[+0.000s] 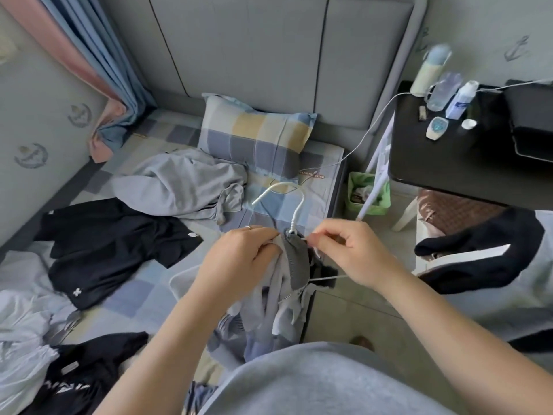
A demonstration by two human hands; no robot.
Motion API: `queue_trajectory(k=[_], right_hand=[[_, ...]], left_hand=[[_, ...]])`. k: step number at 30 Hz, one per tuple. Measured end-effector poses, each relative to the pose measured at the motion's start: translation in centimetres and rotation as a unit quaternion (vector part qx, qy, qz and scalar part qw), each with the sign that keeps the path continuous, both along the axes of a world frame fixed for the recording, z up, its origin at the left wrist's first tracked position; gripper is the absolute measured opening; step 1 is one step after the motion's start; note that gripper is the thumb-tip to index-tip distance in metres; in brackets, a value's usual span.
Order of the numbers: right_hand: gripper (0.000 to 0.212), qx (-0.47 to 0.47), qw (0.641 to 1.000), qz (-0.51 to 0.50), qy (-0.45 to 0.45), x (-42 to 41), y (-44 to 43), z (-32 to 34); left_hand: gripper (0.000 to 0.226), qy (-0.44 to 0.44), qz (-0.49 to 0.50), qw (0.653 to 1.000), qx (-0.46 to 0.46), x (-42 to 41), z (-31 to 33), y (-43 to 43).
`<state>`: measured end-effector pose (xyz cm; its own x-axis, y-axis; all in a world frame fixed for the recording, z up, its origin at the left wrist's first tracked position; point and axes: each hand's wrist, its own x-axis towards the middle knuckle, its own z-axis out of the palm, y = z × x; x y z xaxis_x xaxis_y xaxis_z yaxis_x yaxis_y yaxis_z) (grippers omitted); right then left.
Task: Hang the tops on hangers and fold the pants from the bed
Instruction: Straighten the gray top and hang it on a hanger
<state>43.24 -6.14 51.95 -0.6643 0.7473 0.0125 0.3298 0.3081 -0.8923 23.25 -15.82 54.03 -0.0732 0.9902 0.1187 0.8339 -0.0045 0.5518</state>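
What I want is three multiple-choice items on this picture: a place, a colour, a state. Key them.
1. Where does the green basket stand?
A. on the floor between bed and black table
B. on the bed
C. on the black table
2. What colour is the hanger?
A. red
B. black
C. white
3. How is the grey top?
A. folded flat
B. gripped at its collar by left hand and right hand
C. draped over the black table
Key: 1 A, it sits in the gap beside the bed; 2 C, its hook shows white; 3 B, fingers curl on the collar below the hook.
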Motion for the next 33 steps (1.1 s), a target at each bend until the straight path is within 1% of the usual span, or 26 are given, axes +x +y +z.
queue_trajectory(k=[2,4,5,6,7,8,9,10,11,14,17,18,20,21,22,23,24,25,26,27,28,29,30,31,33], right_hand=[[0.007,0.109,0.991,-0.068,0.026,0.7,-0.3,-0.6],[0.008,0.214,0.965,-0.130,0.071,1.5,-0.8,-1.1],[0.011,0.239,0.956,-0.142,0.092,1.7,-1.1,-1.4],[0.013,0.230,0.959,-0.135,0.099,1.6,-1.6,-1.8],[0.016,0.187,0.973,-0.111,0.083,1.2,-1.9,-2.3],[0.022,0.120,0.989,-0.070,0.041,0.5,-2.2,-2.7],[0.033,0.047,0.999,-0.017,-0.009,-0.5,-2.3,-3.1],[0.042,-0.003,0.999,0.024,-0.042,-1.5,-2.4,-3.6],[0.044,-0.025,0.998,0.046,-0.045,-2.4,-2.3,-4.0],[0.018,0.015,0.999,0.031,0.006,-4.2,-2.1,-4.2],[0.007,0.004,0.999,0.036,0.010,-4.0,-2.4,-5.0],[0.010,-0.006,0.999,0.038,0.007,-3.8,-2.5,-5.4],[0.022,-0.082,0.995,0.051,0.005,-3.5,-2.4,-6.2],[0.030,-0.118,0.991,0.063,-0.008,-3.4,-2.2,-6.6],[0.032,-0.131,0.987,0.085,-0.032,-3.2,-2.0,-7.1],[0.025,-0.121,0.985,0.104,-0.073,-3.0,-1.8,-7.6],[0.013,-0.095,0.981,0.119,-0.119,-2.6,-1.7,-8.1],[0.013,-0.067,0.976,0.128,-0.161,-2.1,-1.5,-8.6],[0.026,-0.035,0.971,0.129,-0.198,-1.7,-1.3,-9.1],[0.034,0.003,0.963,0.126,-0.236,-1.2,-1.0,-9.7],[0.035,0.047,0.955,0.122,-0.267,-0.7,-0.6,-10.3],[0.032,0.098,0.944,0.110,-0.295,-0.1,0.0,-10.7],[0.026,0.142,0.933,0.086,-0.321,0.5,0.5,-11.0],[0.021,0.167,0.923,0.062,-0.341,1.2,1.1,-11.1],[0.020,0.188,0.917,0.039,-0.351,2.6,2.2,-11.2]], left_hand=[[0.039,-0.028,0.050,0.998,0.008,-0.4,-0.5,-0.3],[0.029,-0.065,0.106,0.992,0.030,-1.1,-0.9,-0.7],[0.024,-0.080,0.131,0.987,0.043,-1.3,-0.9,-0.8],[0.020,-0.091,0.150,0.983,0.055,-1.4,-0.8,-0.9],[0.018,-0.100,0.159,0.980,0.066,-1.4,-0.6,-0.8],[0.019,-0.109,0.163,0.978,0.077,-1.2,-0.4,-0.7],[0.021,-0.120,0.164,0.976,0.085,-1.0,-0.2,-0.5],[0.023,-0.132,0.162,0.974,0.091,-0.7,0.0,-0.4],[0.024,-0.144,0.162,0.972,0.095,-0.5,0.2,-0.3],[0.033,-0.177,0.177,0.963,0.100,-0.4,0.6,-0.1],[0.048,-0.196,0.188,0.957,0.101,-0.5,0.8,0.0],[0.049,-0.199,0.188,0.957,0.099,-0.4,0.7,0.0],[0.046,-0.203,0.190,0.956,0.092,-0.3,0.6,0.0],[0.048,-0.206,0.190,0.956,0.087,-0.2,0.6,-0.1],[0.051,-0.210,0.186,0.956,0.084,-0.1,0.6,-0.1],[0.052,-0.213,0.181,0.957,0.082,-0.2,0.6,-0.2],[0.052,-0.212,0.177,0.958,0.080,-0.3,0.6,-0.2],[0.050,-0.211,0.173,0.959,0.078,-0.6,0.5,-0.3],[0.047,-0.205,0.169,0.961,0.079,-1.0,0.3,-0.3],[0.041,-0.203,0.166,0.962,0.078,-1.3,0.2,-0.4],[0.032,-0.199,0.168,0.963,0.074,-1.6,0.0,-0.6],[0.023,-0.200,0.173,0.962,0.066,-2.0,-0.1,-0.8],[0.023,-0.203,0.176,0.961,0.060,-2.4,-0.2,-1.0],[0.028,-0.210,0.170,0.961,0.053,-2.8,-0.3,-1.3],[0.034,-0.208,0.152,0.965,0.043,-3.6,-0.4,-1.9]])
